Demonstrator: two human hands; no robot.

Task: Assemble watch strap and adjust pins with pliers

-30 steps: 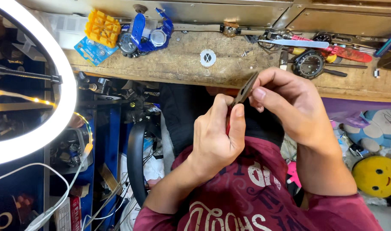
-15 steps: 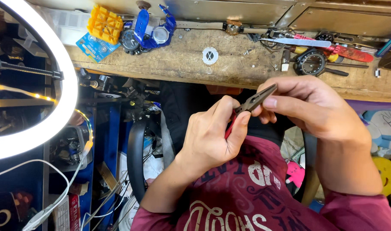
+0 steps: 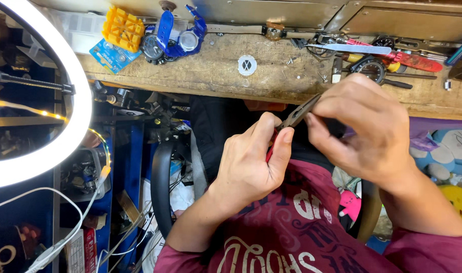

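My left hand (image 3: 251,162) is closed around small pliers (image 3: 296,117) with red handles and dark metal jaws. It holds them in front of my chest, and the jaws point up and to the right. My right hand (image 3: 365,129) meets the jaws from the right, with thumb and fingers pinched on their tip. My fingers hide whatever sits between the jaws. Both hands hover just below the edge of the wooden workbench (image 3: 216,78), over my maroon shirt.
On the bench lie a yellow block (image 3: 122,28), a blue watch holder (image 3: 178,38), a white round disc (image 3: 247,65), a black watch (image 3: 373,71) and red-handled tools (image 3: 415,60). A lit ring light (image 3: 44,116) stands at the left. A black chair arm (image 3: 159,187) is below.
The pliers have tilted from nearly upright to slanting right. My right hand has slid to the right and lower along the jaws. My left hand has kept its grip.
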